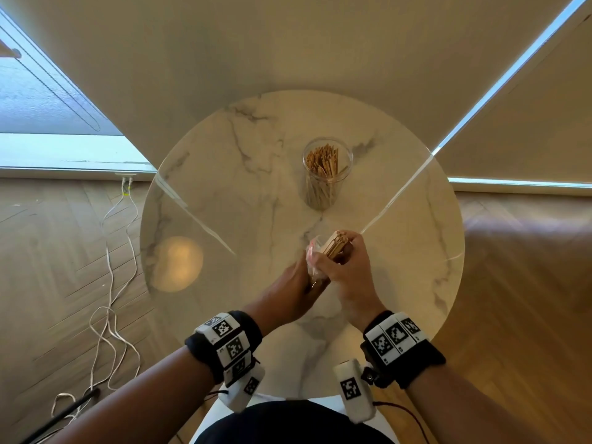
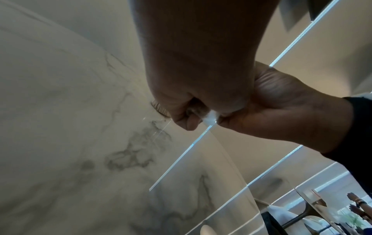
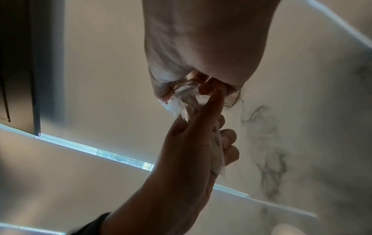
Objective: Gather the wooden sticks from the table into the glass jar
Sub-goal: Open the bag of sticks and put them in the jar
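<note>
Round marble table (image 1: 224, 174): its far edge sits close against the drawn roller blinds (image 1: 320, 43); the left and right edges stand free over wooden floor. The near edge lies just in front of the person's lap.

Glass jar (image 1: 327, 174): upright on the far centre-right of the tabletop, well inside the rim, mouth open. It holds a dense stand of wooden sticks (image 1: 322, 161), their tips level with or just above the lip. Bare marble surrounds the jar on all sides.

Second bundle of sticks (image 1: 336, 245): held in the air over the table's centre-right, nearer than the jar and apart from it. A clear plastic wrapper (image 1: 312, 257) covers its near end.

Right hand (image 1: 344, 270): fingers curled round the bundle, gripping it at the exposed far end.

Left hand (image 1: 290, 283): closed on the wrapper's near end; the right wrist view shows the crumpled film clamped between fingers and palm, forefinger extended along it. The two hands touch.

Left half of the tabletop: bare, carrying only reflections. White cables (image 1: 112, 283) trail on the floor to the left, clear of the table edge.
</note>
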Demonstrator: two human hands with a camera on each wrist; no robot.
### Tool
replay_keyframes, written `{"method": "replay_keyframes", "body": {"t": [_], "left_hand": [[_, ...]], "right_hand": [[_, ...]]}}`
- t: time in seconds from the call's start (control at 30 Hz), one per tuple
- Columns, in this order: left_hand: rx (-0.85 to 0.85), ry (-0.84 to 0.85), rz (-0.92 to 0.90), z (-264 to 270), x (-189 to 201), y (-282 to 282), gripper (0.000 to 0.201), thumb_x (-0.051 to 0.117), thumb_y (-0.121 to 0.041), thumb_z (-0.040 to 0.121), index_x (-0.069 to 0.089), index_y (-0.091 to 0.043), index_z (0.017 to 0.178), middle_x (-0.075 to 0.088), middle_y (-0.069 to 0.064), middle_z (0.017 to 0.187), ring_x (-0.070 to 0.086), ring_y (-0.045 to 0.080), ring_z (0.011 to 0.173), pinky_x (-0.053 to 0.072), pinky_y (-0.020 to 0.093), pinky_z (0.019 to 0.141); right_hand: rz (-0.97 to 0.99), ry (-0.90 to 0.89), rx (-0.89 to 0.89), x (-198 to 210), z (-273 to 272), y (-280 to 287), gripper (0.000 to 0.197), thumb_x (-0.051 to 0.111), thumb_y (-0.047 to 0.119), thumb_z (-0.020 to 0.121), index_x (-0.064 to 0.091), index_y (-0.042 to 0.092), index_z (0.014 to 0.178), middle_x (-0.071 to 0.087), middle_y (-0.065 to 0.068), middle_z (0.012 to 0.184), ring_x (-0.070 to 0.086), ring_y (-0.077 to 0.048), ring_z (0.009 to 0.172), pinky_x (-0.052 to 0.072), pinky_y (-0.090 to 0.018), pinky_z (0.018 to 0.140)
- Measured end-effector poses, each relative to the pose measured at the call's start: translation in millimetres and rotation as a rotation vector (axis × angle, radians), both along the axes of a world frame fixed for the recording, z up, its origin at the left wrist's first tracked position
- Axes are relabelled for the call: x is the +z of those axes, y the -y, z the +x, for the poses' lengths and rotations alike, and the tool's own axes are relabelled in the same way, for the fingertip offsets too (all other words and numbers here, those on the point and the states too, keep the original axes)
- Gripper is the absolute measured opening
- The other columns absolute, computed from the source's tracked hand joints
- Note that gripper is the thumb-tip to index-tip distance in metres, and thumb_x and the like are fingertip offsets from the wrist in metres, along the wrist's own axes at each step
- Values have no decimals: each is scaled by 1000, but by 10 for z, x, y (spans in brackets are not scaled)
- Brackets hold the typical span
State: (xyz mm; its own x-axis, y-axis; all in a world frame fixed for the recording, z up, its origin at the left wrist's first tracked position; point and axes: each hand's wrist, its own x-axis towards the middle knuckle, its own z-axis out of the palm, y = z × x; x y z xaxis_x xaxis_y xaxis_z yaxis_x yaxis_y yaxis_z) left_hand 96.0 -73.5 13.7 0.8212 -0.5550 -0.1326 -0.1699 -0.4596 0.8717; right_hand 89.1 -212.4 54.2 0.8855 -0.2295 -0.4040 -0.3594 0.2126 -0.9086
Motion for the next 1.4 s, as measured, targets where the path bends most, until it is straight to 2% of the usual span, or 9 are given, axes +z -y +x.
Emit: {"method": "replay_keyframes", "body": {"t": [0.1,0.2,0.33,0.5,0.6,0.87,1.07,1.2,1.4], "left_hand": [[-40,11,10,11,62,57,24,56,-26,104,50,-14,124,64,3,101,65,15,78,59,35,72],[-64,-25,58,11,70,83,11,56,-31,104,48,-24,106,60,-4,88,59,11,69,56,31,67],[-23,-100,212,6,20,32,42,58,-46,101,44,-19,130,61,-7,93,58,6,70,46,19,63],[2,-130,326,-38,-122,-123,31,54,-53,101,41,-27,111,68,4,103,62,23,83,52,36,73],[68,-148,381,-97,-291,-239,34,54,-59,98,35,-32,104,61,-4,98,59,23,82,51,37,75],[108,3,628,-218,-420,-354,91,51,-92,71,46,-30,137,52,-6,135,48,22,129,36,39,110],[296,318,127,-21,-52,-78,83,31,-80,93,45,-17,145,48,2,147,38,12,137,32,46,118],[387,501,-279,138,271,383,65,26,-56,105,49,-2,133,54,14,140,50,31,135,39,55,111],[469,551,-312,148,379,672,33,48,-28,100,52,-5,123,57,6,132,56,28,123,44,55,103]], "right_hand": [[-113,-25,120,11,39,-41,13,68,16,94,65,3,93,69,-13,85,66,-18,79,56,-33,77],[-59,-41,144,-1,86,-5,30,57,16,100,58,-8,80,57,-15,74,55,-25,71,49,-35,68],[241,-33,-6,34,185,143,27,48,12,104,69,8,87,74,-13,92,71,-25,90,57,-36,79],[298,-19,-194,46,382,372,17,46,17,106,55,17,92,76,-13,94,71,-27,95,57,-34,78],[337,11,-302,81,493,543,12,50,18,105,50,14,94,67,-5,68,73,-28,83,60,-40,81],[450,-6,-439,184,585,744,30,52,13,101,45,20,73,37,3,55,35,-11,47,37,-29,54],[623,-82,-364,304,468,545,35,55,14,100,43,20,68,34,5,52,32,-8,44,35,-24,48],[736,-176,-318,303,393,327,33,54,17,101,44,17,69,38,2,53,40,-11,45,45,-27,50],[767,-290,-211,329,275,383,40,56,26,100,44,19,62,38,3,55,42,-11,48,46,-27,55]]}}
